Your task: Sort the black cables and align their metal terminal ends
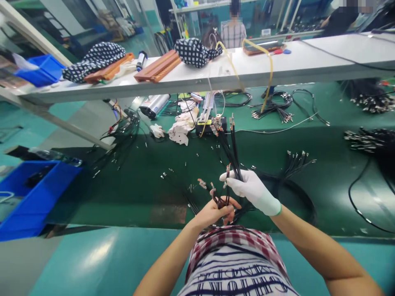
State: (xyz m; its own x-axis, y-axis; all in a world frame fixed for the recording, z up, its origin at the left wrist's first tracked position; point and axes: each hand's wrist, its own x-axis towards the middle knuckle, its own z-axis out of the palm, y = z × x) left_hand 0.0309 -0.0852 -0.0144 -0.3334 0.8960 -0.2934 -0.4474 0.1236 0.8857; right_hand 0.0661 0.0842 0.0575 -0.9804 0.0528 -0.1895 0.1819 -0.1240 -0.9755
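Note:
My left hand (212,211), bare, is closed round several black cables whose metal-tipped, reddish ends stick up from the fingers. In a white glove, my right hand (251,189) grips a bundle of black cables (231,152), their connector ends pointing away from me. One more cable end stands upright between the two hands, close to the gloved fingertips. The lengths of cable trail down over the green mat (138,193) near my waist, partly hidden by my hands. Beyond the bundle's tips is a small black box (202,128) with a yellow label.
Cable bundles lie at the right (367,139) and the back (277,107). A white shelf (197,84) crosses above the bench, carrying patterned cloths and orange trays. Blue bins (27,197) stand at the left. White gloves (182,127) lie behind my hands. Other people are in the background.

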